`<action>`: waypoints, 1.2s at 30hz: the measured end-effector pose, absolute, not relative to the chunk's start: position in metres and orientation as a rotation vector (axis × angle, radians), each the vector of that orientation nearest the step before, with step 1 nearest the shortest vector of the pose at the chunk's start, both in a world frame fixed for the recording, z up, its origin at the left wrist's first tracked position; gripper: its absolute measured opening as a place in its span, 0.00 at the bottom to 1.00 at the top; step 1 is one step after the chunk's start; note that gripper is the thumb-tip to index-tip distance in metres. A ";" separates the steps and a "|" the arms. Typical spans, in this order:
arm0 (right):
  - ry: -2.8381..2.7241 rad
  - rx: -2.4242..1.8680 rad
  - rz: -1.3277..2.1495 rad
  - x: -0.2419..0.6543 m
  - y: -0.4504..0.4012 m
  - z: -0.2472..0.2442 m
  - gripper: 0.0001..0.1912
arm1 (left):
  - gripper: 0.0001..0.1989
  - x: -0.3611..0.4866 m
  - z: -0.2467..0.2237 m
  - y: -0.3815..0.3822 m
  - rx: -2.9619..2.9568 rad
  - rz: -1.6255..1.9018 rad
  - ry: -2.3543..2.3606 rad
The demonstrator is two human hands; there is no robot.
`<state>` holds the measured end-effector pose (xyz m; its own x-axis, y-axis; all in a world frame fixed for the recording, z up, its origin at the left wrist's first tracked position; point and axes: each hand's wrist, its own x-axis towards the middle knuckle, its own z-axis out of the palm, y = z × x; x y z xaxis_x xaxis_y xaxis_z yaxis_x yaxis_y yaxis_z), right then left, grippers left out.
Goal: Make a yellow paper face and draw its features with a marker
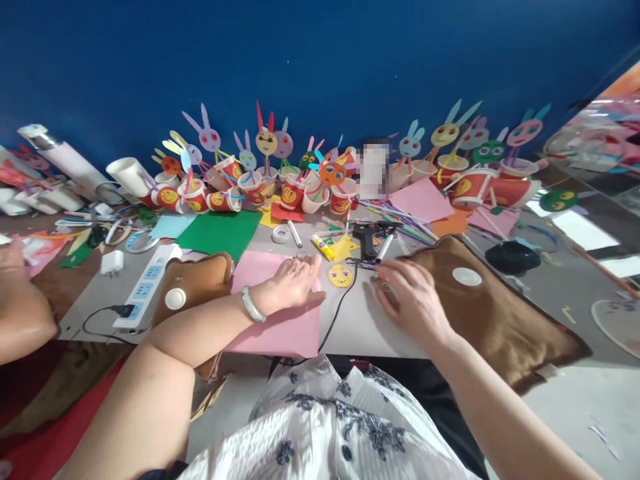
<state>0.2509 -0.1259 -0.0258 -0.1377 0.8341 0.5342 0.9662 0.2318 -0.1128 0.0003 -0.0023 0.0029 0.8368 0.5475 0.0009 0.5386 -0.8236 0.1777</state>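
My left hand (295,283) lies on a sheet of pink paper (275,333), its fingers loosely stretched and nothing visible in them. Just right of it sits a small yellow paper disc (341,275) with a drawn smiling face. My right hand (413,293) rests on the grey table beside a large brown cushion-like pouch (500,307). Its fingers are apart and slightly bent, and I make out nothing held. Close to its fingertips are a dark pen (363,265), a white marker (386,247) and a black glue gun (369,241). A yellow glue stick (323,247) lies beyond the disc.
Paper cups (293,195) with rabbit-faced paper figures line the blue wall. A power strip (147,287), smaller brown pouch (193,283), green paper (220,233) and tape roll (281,234) lie left. A black cable (340,310) crosses the table. Another person's arm (23,310) is at far left.
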 end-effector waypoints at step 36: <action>-2.244 -1.771 0.347 0.177 -0.045 -0.003 0.11 | 0.13 -0.018 0.059 0.044 2.629 -0.275 0.750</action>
